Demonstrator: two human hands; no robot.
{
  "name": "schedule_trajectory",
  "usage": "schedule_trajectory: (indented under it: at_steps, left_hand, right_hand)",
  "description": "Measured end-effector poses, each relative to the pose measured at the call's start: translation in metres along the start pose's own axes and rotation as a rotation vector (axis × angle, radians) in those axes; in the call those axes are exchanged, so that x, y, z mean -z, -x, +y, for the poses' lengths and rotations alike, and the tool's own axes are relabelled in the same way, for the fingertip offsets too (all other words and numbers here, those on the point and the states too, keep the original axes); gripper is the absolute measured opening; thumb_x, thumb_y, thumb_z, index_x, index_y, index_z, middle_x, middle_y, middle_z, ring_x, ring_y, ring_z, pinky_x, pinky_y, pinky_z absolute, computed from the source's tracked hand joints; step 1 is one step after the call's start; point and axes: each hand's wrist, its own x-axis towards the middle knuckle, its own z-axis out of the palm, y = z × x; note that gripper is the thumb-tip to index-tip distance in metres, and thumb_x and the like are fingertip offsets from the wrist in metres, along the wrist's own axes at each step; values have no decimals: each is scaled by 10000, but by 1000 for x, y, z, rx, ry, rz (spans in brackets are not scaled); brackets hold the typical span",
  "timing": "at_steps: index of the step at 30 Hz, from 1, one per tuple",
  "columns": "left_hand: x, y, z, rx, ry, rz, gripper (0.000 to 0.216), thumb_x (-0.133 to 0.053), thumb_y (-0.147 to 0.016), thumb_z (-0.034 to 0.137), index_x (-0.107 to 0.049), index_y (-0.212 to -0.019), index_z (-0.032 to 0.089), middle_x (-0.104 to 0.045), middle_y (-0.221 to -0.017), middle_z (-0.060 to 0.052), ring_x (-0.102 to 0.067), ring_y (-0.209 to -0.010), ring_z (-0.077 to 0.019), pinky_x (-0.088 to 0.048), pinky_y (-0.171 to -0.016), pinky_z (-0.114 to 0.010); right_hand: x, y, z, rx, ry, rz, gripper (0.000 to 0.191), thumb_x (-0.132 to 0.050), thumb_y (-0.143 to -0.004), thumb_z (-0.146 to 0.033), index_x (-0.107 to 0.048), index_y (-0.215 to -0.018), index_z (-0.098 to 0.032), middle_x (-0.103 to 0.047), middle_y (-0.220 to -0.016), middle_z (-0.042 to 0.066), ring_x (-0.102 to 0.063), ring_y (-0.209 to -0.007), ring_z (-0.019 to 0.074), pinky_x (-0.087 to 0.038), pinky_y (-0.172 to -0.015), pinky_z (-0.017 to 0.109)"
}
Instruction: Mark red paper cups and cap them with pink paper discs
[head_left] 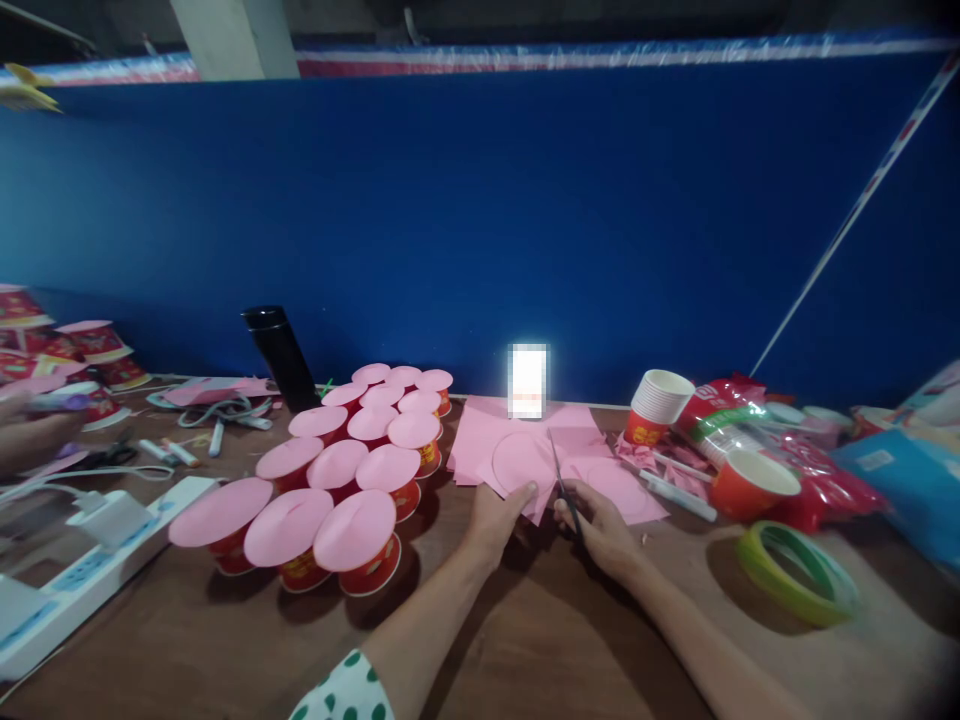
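Observation:
My left hand (pixel 496 514) pinches the near edge of a pink paper piece (pixel 521 462) with a circle drawn on it, thumb on top. My right hand (pixel 600 527) is closed round the handles of dark scissors (pixel 561 480), whose blades point away from me into the pink paper. Both hands rest low over the brown table (pixel 525 640), in front of a spread of pink paper sheets (pixel 622 485). To the left stand several red paper cups, each capped with a pink paper disc (pixel 354 530).
A black flask (pixel 281 357) stands by the blue wall. A white power strip (pixel 82 570) lies at left, near another person's hand (pixel 30 435). Stacked red cups (pixel 656 405), an open red cup (pixel 750 483), plastic bags and a green tape roll (pixel 799 572) sit right.

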Motion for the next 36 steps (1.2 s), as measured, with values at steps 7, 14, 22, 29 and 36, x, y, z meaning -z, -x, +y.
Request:
schedule_trajectory:
  at_steps: [7,14,22,29,36]
  left_hand:
    - [1,-1,-2,-3,-9,-16,400,-750,-645,352,-679,-934,86,-719,-910,-128,-655,-764,-193,-523,-699,-294]
    - [1,-1,-3,12,-30,-5,395,-754,-634,373,-684,-898,87,-720,-850,-120,-647,-705,-186,-522,-634,-283]
    - [-1,0,1,32,-17,28,446,-784,-577,403,-692,-872,82,-715,-732,-105,-661,-721,-219,-538,-644,-310]
    - [-1,0,1,110,-40,64,405,-759,-590,472,-671,-723,100,-603,-476,-29,-580,-485,-169,-466,-460,-267]
    - [1,-2,-2,130,-66,105,376,-754,-591,467,-641,-654,115,-531,-405,14,-531,-429,-139,-398,-408,-227]
  right_hand:
    - [1,0,0,-1,-2,-3,329,-574,-823,-409,-570,-1046,-167,-540,-736,-6,-496,-653,119,-437,-592,230]
    - [0,1,-3,-9,7,7,357,-579,-811,-439,-576,-1042,-168,-553,-737,1,-508,-646,124,-446,-581,231]
    - [2,0,4,-13,32,0,360,-557,-831,-456,-569,-1066,-184,-563,-746,4,-528,-665,137,-456,-606,245]
    - [1,0,7,-20,13,14,368,-580,-818,-446,-557,-1079,-187,-556,-725,-9,-516,-632,123,-439,-567,231]
    - [-1,1,-1,-36,-10,15,414,-592,-792,-491,-569,-1061,-176,-560,-739,-3,-525,-655,128,-449,-594,243]
